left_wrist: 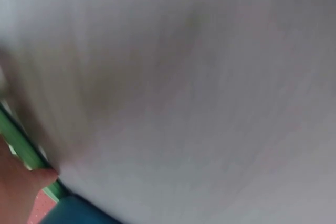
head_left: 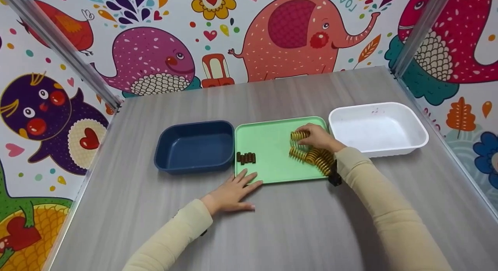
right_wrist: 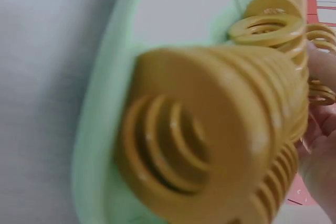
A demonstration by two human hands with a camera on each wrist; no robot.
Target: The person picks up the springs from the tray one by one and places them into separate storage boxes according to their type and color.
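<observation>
Right hand [head_left: 316,137]: I pinch a yellow coil spring [head_left: 298,136] at two o'clock on the green tray [head_left: 272,144]. Left hand [head_left: 230,194]: fingers spread, at its seven-o'clock rim. I judge this pick-up; next calls for lifting clear.

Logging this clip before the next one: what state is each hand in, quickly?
Left hand: open, fingers spread at the near edge of the green tray.
Right hand: closed, holding a gold spring.
</observation>
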